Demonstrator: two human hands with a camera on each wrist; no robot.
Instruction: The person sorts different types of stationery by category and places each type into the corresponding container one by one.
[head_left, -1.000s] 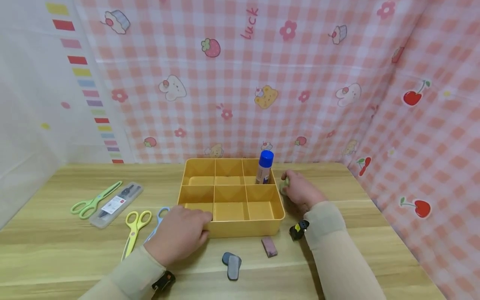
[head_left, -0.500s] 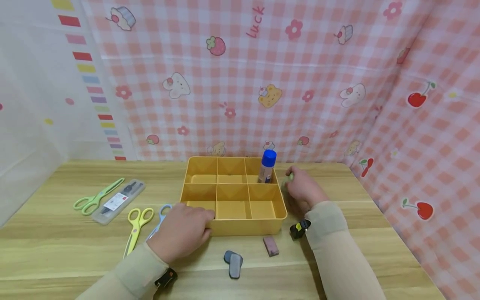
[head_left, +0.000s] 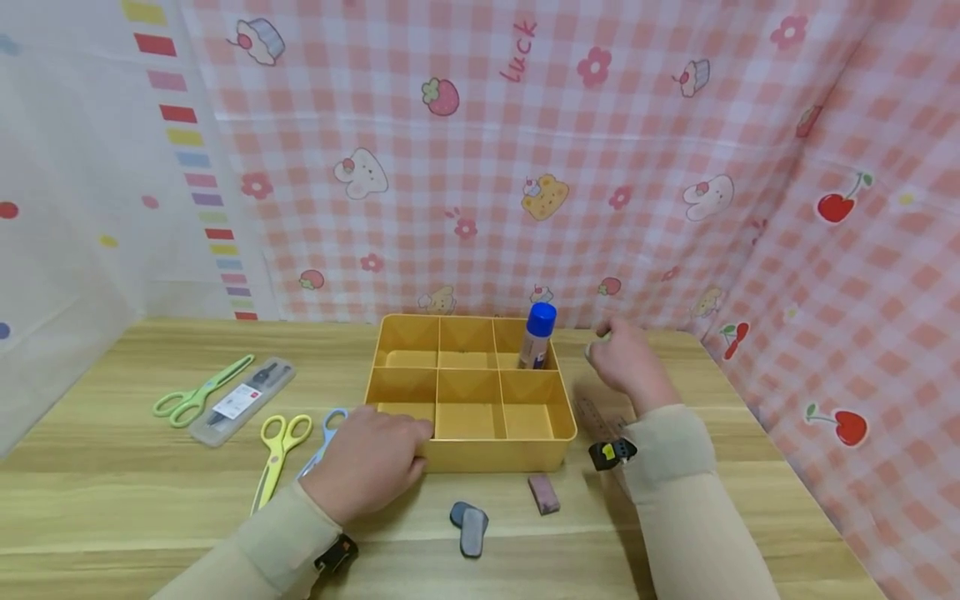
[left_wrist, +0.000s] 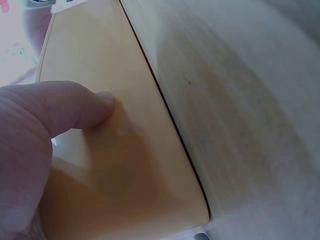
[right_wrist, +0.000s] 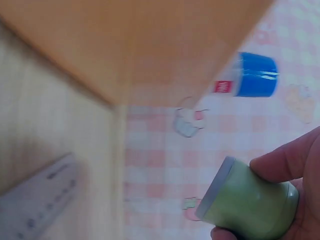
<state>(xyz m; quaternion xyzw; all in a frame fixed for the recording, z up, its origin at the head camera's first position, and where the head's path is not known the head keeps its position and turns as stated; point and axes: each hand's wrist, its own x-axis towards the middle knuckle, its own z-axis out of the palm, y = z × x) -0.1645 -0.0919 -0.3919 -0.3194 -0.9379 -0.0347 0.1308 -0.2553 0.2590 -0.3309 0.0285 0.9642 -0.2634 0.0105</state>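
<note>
A yellow six-compartment storage box (head_left: 491, 456) stands mid-table. My left hand (head_left: 371, 458) grips its front wall near the left corner; in the left wrist view the thumb (left_wrist: 75, 105) presses the outer face, and the other fingers are hidden behind the rim. Right of the box, my right hand (head_left: 630, 358) is raised over the table. It holds a small light-green, rounded cylinder with a grey end (right_wrist: 250, 200) between thumb and fingers. A blue-capped glue stick (head_left: 537, 337) stands upright in the back right compartment.
A clear ruler (head_left: 598, 418) lies under my right hand. Near the box front are a purple eraser (head_left: 543, 493) and two grey-blue flat pieces (head_left: 472, 533). Left are green scissors (head_left: 197, 396), a clear case (head_left: 242, 402), yellow scissors (head_left: 276, 454) and blue-handled scissors (head_left: 330, 427).
My right hand has lifted the green cylinder up and away from the box's right side, baring the ruler beneath. The left hand keeps its grip; the head view has shifted slightly.
</note>
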